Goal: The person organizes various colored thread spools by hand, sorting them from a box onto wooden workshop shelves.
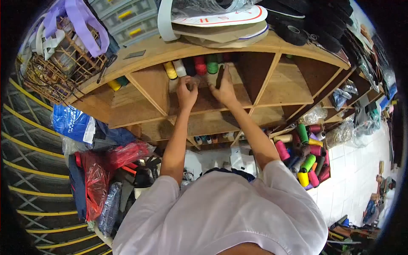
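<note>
In the middle compartment of the wooden shelf stand a yellow spool (170, 70), a white spool (179, 68), a red spool (200, 66), a green spool (212, 64) and some dark ones. My left hand (187, 92) is just in front of the white spool, its fingers curled together; whatever they hold is too small to make out. Below the green spool is my right hand (224, 88), thumb and forefinger apart, with a dark shape between them that may be a spool or shadow.
White and brown visor-like pieces (221, 27) lie on the shelf top (153, 50). A wicker basket (63, 68) is at the upper left. Plastic-wrapped red bundles (95, 178) are at the lower left. A box of coloured thread cones (308, 161) stands on the right.
</note>
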`<action>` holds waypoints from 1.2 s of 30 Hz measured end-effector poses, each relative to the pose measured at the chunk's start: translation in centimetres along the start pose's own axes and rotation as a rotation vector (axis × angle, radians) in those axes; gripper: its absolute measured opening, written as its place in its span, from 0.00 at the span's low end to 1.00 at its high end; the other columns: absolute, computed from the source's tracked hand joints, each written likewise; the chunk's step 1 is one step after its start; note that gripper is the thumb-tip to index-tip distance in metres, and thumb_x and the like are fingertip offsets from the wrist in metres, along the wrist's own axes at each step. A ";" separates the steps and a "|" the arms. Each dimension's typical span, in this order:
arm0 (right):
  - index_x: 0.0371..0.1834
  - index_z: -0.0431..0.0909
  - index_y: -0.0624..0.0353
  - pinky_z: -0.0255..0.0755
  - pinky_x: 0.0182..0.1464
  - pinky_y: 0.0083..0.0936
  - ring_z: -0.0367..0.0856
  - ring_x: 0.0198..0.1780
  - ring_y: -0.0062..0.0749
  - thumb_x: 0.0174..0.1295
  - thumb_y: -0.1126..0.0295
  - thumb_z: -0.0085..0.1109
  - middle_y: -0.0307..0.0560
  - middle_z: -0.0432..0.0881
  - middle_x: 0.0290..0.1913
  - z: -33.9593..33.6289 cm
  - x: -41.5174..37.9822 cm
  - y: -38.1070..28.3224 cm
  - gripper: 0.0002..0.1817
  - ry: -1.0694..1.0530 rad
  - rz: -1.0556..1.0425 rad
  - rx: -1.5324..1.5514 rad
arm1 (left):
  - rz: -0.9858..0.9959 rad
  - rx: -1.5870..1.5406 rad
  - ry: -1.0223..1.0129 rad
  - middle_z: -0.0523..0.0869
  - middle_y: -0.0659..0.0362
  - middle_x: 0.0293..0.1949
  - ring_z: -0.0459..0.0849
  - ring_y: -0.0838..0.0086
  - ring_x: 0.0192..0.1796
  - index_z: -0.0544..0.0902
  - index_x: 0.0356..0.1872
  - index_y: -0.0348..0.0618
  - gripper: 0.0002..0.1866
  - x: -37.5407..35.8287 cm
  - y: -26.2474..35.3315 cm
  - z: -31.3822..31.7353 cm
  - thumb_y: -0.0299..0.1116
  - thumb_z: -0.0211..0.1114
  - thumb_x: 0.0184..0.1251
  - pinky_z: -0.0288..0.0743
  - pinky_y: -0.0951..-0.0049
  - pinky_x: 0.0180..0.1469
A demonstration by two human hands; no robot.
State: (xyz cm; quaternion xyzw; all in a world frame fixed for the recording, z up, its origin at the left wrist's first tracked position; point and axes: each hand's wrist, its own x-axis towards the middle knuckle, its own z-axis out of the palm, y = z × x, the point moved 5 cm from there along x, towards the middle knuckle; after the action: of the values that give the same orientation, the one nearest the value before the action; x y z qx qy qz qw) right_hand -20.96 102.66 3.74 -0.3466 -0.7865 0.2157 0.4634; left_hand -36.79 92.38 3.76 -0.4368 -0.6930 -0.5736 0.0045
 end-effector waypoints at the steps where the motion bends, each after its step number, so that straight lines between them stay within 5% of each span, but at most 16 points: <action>1: 0.76 0.44 0.68 0.60 0.70 0.46 0.60 0.71 0.66 0.50 0.65 0.72 0.67 0.59 0.73 -1.6 -2.1 -2.2 0.55 -0.073 -0.032 0.043 | 0.037 0.059 -0.041 0.82 0.43 0.50 0.81 0.52 0.53 0.76 0.55 0.37 0.21 -1.8 1.6 -0.4 0.30 0.66 0.62 0.74 0.57 0.55; 2: 0.78 0.39 0.66 0.54 0.73 0.49 0.56 0.73 0.68 0.50 0.66 0.70 0.67 0.55 0.75 -3.2 -3.8 -4.3 0.57 -0.138 -0.069 0.083 | 0.083 0.113 -0.081 0.80 0.41 0.55 0.80 0.48 0.58 0.73 0.62 0.38 0.25 -2.8 2.9 -0.5 0.34 0.64 0.65 0.72 0.53 0.60; 5: 0.80 0.48 0.47 0.39 0.73 0.68 0.46 0.77 0.65 0.53 0.52 0.64 0.60 0.50 0.78 -4.7 -10.2 -7.6 0.51 -0.269 -0.160 -0.479 | 0.333 0.342 -0.237 0.75 0.40 0.63 0.72 0.41 0.66 0.63 0.73 0.45 0.31 -6.5 5.3 -0.6 0.42 0.56 0.72 0.64 0.47 0.68; 9: 0.80 0.47 0.44 0.37 0.73 0.68 0.47 0.78 0.62 0.50 0.56 0.68 0.56 0.54 0.77 -5.2 -12.1 -7.5 0.53 -0.295 -0.057 -0.485 | 0.388 0.509 -0.323 0.69 0.39 0.68 0.65 0.35 0.69 0.60 0.76 0.54 0.30 -7.6 7.0 -0.7 0.44 0.50 0.76 0.56 0.43 0.72; 14: 0.79 0.51 0.41 0.38 0.72 0.71 0.48 0.77 0.63 0.48 0.58 0.69 0.55 0.54 0.77 -6.8 -12.0 -7.5 0.53 -0.213 0.047 -0.605 | 0.537 0.610 -0.397 0.66 0.41 0.71 0.63 0.36 0.71 0.70 0.71 0.55 0.26 -8.1 5.7 -0.3 0.46 0.53 0.74 0.53 0.43 0.73; 18: 0.79 0.53 0.39 0.40 0.71 0.72 0.46 0.77 0.67 0.47 0.59 0.69 0.55 0.52 0.78 -7.0 -13.2 -6.3 0.52 -0.275 0.109 -0.621 | 0.336 0.426 -0.441 0.71 0.42 0.66 0.70 0.42 0.67 0.78 0.62 0.49 0.22 -5.5 5.6 1.3 0.45 0.54 0.72 0.57 0.44 0.71; 19: 0.79 0.53 0.38 0.42 0.71 0.71 0.46 0.77 0.67 0.47 0.59 0.69 0.54 0.51 0.79 -7.1 -13.7 -6.4 0.52 -0.258 0.093 -0.578 | 0.208 0.315 -0.510 0.74 0.42 0.62 0.73 0.44 0.64 0.79 0.59 0.47 0.21 -4.5 5.2 2.4 0.45 0.55 0.72 0.61 0.46 0.69; 21: 0.79 0.53 0.37 0.45 0.72 0.67 0.47 0.77 0.68 0.50 0.60 0.69 0.58 0.48 0.79 -7.5 -15.0 -6.7 0.50 -0.250 0.136 -0.453 | 0.303 0.344 -0.424 0.79 0.43 0.55 0.78 0.47 0.57 0.82 0.53 0.44 0.19 -1.6 6.0 4.7 0.42 0.60 0.66 0.70 0.48 0.61; 25: 0.78 0.54 0.40 0.51 0.73 0.56 0.52 0.75 0.71 0.56 0.59 0.68 0.71 0.51 0.76 -9.3 -20.5 -5.2 0.46 -0.331 0.225 -0.010 | 0.387 0.314 -0.469 0.81 0.44 0.52 0.80 0.47 0.52 0.82 0.50 0.42 0.20 2.0 5.2 8.1 0.40 0.63 0.59 0.73 0.49 0.55; 29: 0.74 0.62 0.50 0.60 0.71 0.45 0.59 0.73 0.66 0.56 0.63 0.68 0.73 0.59 0.72 -14.6 -28.0 -1.6 0.40 -0.281 0.418 0.031 | 0.394 0.380 -0.384 0.81 0.45 0.52 0.80 0.46 0.52 0.83 0.49 0.41 0.20 2.1 4.6 8.9 0.36 0.64 0.54 0.72 0.47 0.56; 36: 0.65 0.71 0.60 0.70 0.64 0.38 0.72 0.66 0.49 0.59 0.67 0.66 0.58 0.75 0.63 -25.8 -40.0 2.9 0.30 -0.001 0.847 0.122 | 0.352 0.427 -0.399 0.75 0.42 0.60 0.70 0.44 0.64 0.77 0.60 0.41 0.33 2.3 1.5 10.3 0.30 0.66 0.45 0.66 0.48 0.65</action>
State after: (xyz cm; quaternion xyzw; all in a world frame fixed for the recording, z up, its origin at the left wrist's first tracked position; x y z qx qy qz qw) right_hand 15.87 75.25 -9.03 -0.6109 -0.5609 0.4331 0.3530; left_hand -32.16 101.88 2.60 -0.6425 -0.6987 -0.3091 0.0593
